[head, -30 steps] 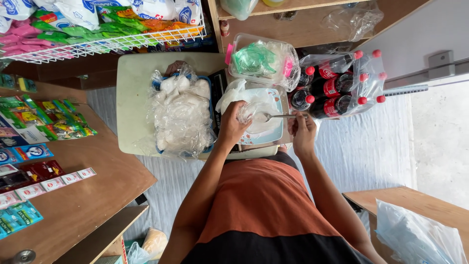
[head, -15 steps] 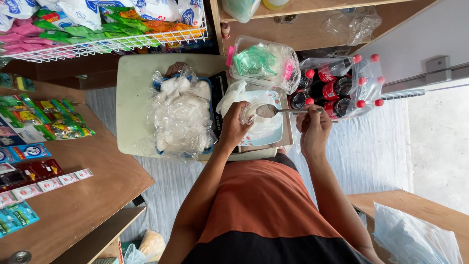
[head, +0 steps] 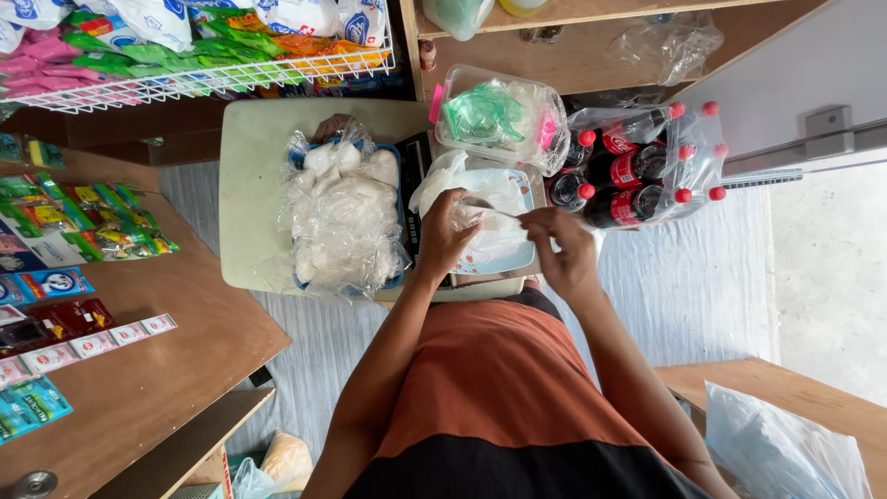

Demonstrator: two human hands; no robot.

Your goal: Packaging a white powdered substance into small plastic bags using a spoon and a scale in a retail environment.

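Two hands at a clear plastic bag [head: 467, 199], left hand [head: 443, 236] fingers pinching it, right hand [head: 565, 249] fingers clamped on spoon [head: 490, 208]

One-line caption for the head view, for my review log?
Left hand steadies a small plastic bag while right hand tips a spoon into it.

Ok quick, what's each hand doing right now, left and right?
Left hand: closed, gripping the small clear plastic bag over the tray.
Right hand: closed on the metal spoon, bowl at the bag's mouth.
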